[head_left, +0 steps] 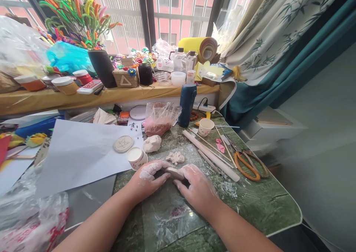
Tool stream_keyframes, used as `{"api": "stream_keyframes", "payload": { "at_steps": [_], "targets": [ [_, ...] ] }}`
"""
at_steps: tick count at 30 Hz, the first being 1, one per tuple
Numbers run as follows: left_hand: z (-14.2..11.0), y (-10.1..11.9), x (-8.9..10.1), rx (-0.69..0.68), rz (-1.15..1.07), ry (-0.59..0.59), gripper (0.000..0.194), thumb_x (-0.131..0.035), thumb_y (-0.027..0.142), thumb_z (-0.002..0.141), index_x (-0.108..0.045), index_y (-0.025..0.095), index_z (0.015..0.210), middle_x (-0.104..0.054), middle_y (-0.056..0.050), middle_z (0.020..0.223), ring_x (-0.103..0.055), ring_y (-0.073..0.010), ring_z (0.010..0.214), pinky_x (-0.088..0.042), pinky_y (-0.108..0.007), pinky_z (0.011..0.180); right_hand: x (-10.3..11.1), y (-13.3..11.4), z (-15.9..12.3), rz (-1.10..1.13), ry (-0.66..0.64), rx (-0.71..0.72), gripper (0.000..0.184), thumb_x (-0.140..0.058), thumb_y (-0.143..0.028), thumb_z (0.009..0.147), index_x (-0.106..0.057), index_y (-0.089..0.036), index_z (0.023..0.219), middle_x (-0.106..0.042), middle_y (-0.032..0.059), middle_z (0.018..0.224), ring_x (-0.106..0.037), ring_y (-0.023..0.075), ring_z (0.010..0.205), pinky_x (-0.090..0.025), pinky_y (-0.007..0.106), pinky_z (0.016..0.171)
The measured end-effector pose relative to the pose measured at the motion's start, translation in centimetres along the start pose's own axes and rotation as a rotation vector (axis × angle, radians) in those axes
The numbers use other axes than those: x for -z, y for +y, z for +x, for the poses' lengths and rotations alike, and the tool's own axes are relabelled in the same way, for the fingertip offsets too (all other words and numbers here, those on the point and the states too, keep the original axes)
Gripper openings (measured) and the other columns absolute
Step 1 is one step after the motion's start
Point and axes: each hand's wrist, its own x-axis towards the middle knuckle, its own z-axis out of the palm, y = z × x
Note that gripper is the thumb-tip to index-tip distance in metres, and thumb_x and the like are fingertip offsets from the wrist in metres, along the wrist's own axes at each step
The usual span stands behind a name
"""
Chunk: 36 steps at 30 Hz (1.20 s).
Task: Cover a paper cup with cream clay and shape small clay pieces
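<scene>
Clay (175, 173) sits between the left hand (151, 178) and right hand (197, 187), each grip narrow around it, above the clear sheet (167, 222). Beyond lie a clay lump (152, 143) and, farther, a blue bottle (187, 105).

Legible lettering or numerals: none. Clock positions are referenced to the centre of the head view.

Legible signs:
- 10 o'clock: triangle outline, light, on the front face of the brown box (126, 79).
- 8 o'clock: five-pointed star, line-drawn, on the round disc (123, 143).

Illegible markings:
- 8 o'clock: small dark characters on the paper cup (138, 162); farther out, red print on the crumpled clear plastic bag (36, 226).
- 3 o'clock: small reddish marks on the second paper cup (206, 128).
- 11 o'clock: red print on the white container (161, 63).
</scene>
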Motion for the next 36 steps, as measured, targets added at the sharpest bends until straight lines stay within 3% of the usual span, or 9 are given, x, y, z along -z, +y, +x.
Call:
{"api": "stream_keyframes", "payload": {
  "at_steps": [5, 9, 14, 19, 22, 28, 36],
  "targets": [
    [-0.12, -0.08, 0.05, -0.05, -0.014, 0.022, 0.024, -0.066, 0.023, 0.09, -0.069, 0.024, 0.113, -0.075, -0.003, 0.111, -0.07, -0.019, 0.104, -0.054, -0.032, 0.096, 0.12, -0.02, -0.04, 0.04, 0.034, 0.019, 0.009, -0.061, -0.022, 0.093, -0.06, -0.023, 0.085, -0.063, 0.0023, 0.084, -0.057, 0.0214, 0.084, -0.044, 0.033, 0.076],
    [-0.23, -0.11, 0.05, -0.046, -0.023, 0.015, 0.016, -0.065, 0.024, 0.092, -0.071, 0.024, 0.107, -0.076, -0.002, 0.105, -0.071, -0.0185, 0.1, -0.055, -0.032, 0.093, 0.3, 0.03, -0.06, 0.094, 0.057, 0.065, 0.006, -0.06, -0.022, 0.094, -0.063, -0.023, 0.088, -0.064, 0.0024, 0.085, -0.057, 0.0216, 0.086, -0.044, 0.033, 0.078],
    [-0.27, 0.41, 0.25, -0.094, -0.062, -0.028, 0.025, -0.066, 0.026, 0.092, -0.07, 0.025, 0.117, -0.076, -0.003, 0.113, -0.07, -0.0186, 0.106, -0.054, -0.031, 0.097, 0.27, 0.05, -0.14, 0.105, 0.058, 0.081, 0.004, -0.06, -0.021, 0.094, -0.063, -0.023, 0.092, -0.066, 0.0037, 0.09, -0.058, 0.0228, 0.089, -0.046, 0.035, 0.083],
    [0.14, 0.58, -0.02, -0.08, -0.046, 0.003, 0.014, -0.066, 0.028, 0.093, -0.077, 0.025, 0.101, -0.08, 0.0, 0.098, -0.074, -0.0168, 0.093, -0.057, -0.027, 0.089, 0.5, -0.09, -0.23, 0.158, 0.068, 0.075, 0.01, -0.064, -0.023, 0.092, -0.064, -0.024, 0.102, -0.067, 0.0032, 0.095, -0.06, 0.0224, 0.091, -0.048, 0.035, 0.083],
    [0.22, 0.52, -0.16, -0.08, -0.056, 0.006, 0.014, -0.068, 0.029, 0.092, -0.078, 0.027, 0.102, -0.081, 0.0, 0.097, -0.075, -0.0165, 0.091, -0.058, -0.026, 0.086, 0.65, -0.06, -0.21, 0.218, 0.088, 0.083, 0.016, -0.064, -0.025, 0.093, -0.064, -0.025, 0.109, -0.068, 0.0033, 0.097, -0.061, 0.0218, 0.091, -0.049, 0.034, 0.082],
    [-0.01, 0.51, -0.09, -0.092, -0.085, 0.03, 0.018, -0.071, 0.026, 0.089, -0.078, 0.025, 0.105, -0.081, -0.002, 0.102, -0.075, -0.0189, 0.095, -0.058, -0.03, 0.089, 0.7, 0.02, -0.18, 0.227, 0.121, 0.156, 0.006, -0.059, -0.026, 0.098, -0.065, -0.024, 0.1, -0.068, 0.0037, 0.094, -0.061, 0.0211, 0.09, -0.05, 0.035, 0.082],
    [0.11, 0.34, -0.27, -0.157, -0.109, 0.065, 0.011, -0.074, 0.027, 0.087, -0.079, 0.024, 0.097, -0.081, -0.002, 0.093, -0.076, -0.0182, 0.088, -0.06, -0.028, 0.083, 0.73, -0.07, -0.19, 0.263, 0.185, 0.203, 0.01, -0.064, -0.025, 0.096, -0.067, -0.027, 0.105, -0.07, 0.0025, 0.098, -0.064, 0.02, 0.094, -0.052, 0.034, 0.087]
  ]
}}
